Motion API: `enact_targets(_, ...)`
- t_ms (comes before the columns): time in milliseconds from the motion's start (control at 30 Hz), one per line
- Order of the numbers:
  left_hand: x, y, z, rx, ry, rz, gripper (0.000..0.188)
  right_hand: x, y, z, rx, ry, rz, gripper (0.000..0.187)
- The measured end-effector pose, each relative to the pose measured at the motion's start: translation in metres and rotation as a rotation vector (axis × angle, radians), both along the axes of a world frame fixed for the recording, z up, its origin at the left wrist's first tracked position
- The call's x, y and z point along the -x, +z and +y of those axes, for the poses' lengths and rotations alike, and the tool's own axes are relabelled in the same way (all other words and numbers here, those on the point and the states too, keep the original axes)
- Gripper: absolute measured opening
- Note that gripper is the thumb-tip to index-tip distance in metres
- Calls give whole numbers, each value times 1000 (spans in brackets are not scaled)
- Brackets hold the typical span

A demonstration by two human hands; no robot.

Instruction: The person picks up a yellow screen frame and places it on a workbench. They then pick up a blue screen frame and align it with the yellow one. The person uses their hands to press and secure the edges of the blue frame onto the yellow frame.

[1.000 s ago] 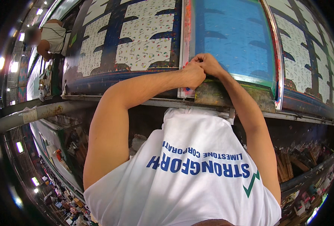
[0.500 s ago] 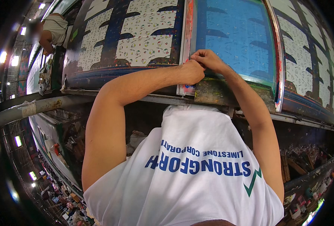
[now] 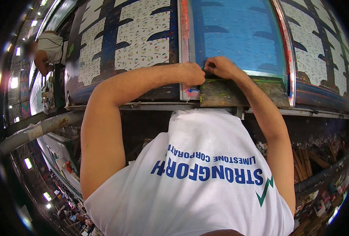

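Observation:
My left hand point(image 3: 193, 74) is closed above the pale, paint-smeared left rail point(image 3: 184, 47) of a screen-printing frame. Just to its right, my right hand point(image 3: 220, 67) has its fingers bent in a pinch at the near left corner of the blue screen mesh point(image 3: 243, 49). A small gap separates the two hands; whatever they hold, if anything, is too small or hidden to make out. Below my right hand, a paint-stained wooden board point(image 3: 237, 93) lies along the near end of the screen.
White printed sheets point(image 3: 143, 51) with small coloured figures lie on the dark table left of the frame, and more sheets point(image 3: 310, 59) lie right of it. A metal edge point(image 3: 155, 106) runs before me. Another person point(image 3: 48, 49) works at far left. A thick pipe point(image 3: 56, 121) stands at left.
My hands, touching before, have drawn slightly apart, the left one shifting left. The view has shifted a little, and more of the wooden board shows.

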State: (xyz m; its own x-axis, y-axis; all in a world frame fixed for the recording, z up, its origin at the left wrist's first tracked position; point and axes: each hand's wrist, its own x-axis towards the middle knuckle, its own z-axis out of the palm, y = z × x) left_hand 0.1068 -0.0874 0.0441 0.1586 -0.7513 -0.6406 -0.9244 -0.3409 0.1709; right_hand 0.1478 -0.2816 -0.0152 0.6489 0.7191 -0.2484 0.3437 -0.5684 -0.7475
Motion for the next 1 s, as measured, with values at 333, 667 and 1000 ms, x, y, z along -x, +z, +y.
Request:
enact_targets(333,-1,2,-12,-27,-60,11,23,-17,3,-5,-194,-105,462,22)
enact_targets(667,-9,3,-7,-157,-90,4,23,-21,3,-7,-207,-69,553,20)
enact_targets(1000,-30,7,18,-68,89,-18,16,0,16,6,-82,-66,234,22)
